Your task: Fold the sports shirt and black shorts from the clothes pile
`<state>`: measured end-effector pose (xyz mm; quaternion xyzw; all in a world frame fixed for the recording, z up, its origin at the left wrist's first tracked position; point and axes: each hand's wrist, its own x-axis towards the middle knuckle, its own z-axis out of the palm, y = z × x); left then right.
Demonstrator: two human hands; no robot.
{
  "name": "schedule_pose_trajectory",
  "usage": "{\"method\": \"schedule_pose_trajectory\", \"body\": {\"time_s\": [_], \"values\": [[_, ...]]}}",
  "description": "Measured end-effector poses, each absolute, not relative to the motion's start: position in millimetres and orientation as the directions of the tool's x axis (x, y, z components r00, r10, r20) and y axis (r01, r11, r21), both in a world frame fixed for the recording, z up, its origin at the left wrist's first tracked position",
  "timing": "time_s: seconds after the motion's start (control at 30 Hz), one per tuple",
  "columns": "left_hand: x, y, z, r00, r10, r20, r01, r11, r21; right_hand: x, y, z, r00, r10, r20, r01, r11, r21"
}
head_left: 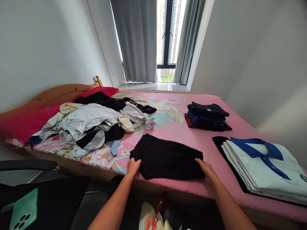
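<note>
A black garment [170, 156] lies flat and folded into a wide shape at the near edge of the bed; its exact kind does not show. My left hand [134, 166] pinches its left end between thumb and fingers. At the opposite end, my right hand [203, 166] grips the right edge, thumb on top and fingers partly hidden beneath the cloth. To the left is a loose heap of clothes [88, 118], mostly white, grey and black. A folded stack of dark clothes [207, 116] sits beyond my right hand.
White folded polo shirts with a blue collar [266, 166] are stacked on the bed's right. Red pillows [31, 121] lean by the wooden headboard [59, 91]. A black chair [45, 191] with a green phone [25, 210] stands at the lower left.
</note>
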<state>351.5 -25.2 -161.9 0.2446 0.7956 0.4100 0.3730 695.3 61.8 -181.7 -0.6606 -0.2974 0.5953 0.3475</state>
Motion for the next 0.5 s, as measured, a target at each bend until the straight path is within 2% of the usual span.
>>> {"method": "schedule_pose_trajectory", "body": {"time_s": [0.1,0.17,0.27,0.33,0.43,0.5], "values": [[357,-39,-142,-0.568,0.721,-0.396,0.018,0.492,0.871,700,57,-163,-0.027,0.792,-0.610,-0.176,-0.605,-0.777],[357,-55,-124,-0.524,0.761,-0.383,-0.100,0.391,0.915,711,47,-141,-0.095,0.819,-0.566,-0.259,-0.569,-0.780],[353,-82,-101,-0.464,0.803,-0.374,-0.363,0.212,0.907,731,31,-104,-0.036,0.875,-0.482,-0.331,-0.466,-0.821],[353,-92,-94,-0.436,0.780,-0.448,-0.482,0.218,0.849,741,24,-83,0.028,0.883,-0.468,-0.366,-0.427,-0.827],[356,-89,-91,-0.412,0.710,-0.571,-0.542,0.312,0.780,743,27,-63,0.027,0.885,-0.464,-0.353,-0.426,-0.833],[357,-76,-82,-0.450,0.706,-0.547,-0.516,0.295,0.804,741,37,-52,0.012,0.898,-0.439,-0.290,-0.417,-0.861]]}}
